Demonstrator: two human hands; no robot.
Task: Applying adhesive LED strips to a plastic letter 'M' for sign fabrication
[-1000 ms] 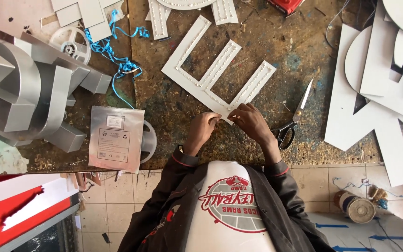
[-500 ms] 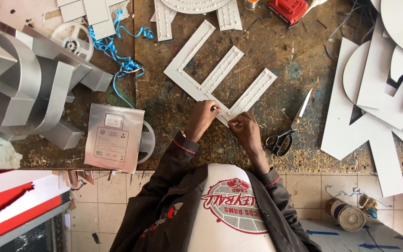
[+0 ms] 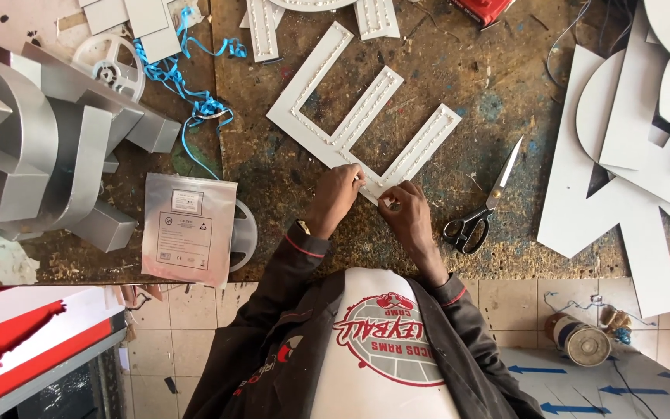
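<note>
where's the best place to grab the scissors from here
Probably by the black handle loops, coming from the near edge beside the right hand. The scissors lie flat with the loops toward the person and the closed blades pointing away.

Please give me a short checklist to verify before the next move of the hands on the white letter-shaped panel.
1. Both hands on the panel: left hand and right hand touch the near edge of the white letter-shaped panel. Ok.
2. Panel lies flat on the workbench: ok.
3. Scissors lie beside the right hand, apart from it, blades pointing away: ok.
4. Blue cord stays away from the panel: ok.
5. What the fingertips pinch: too small to see. Cannot tell.
</note>
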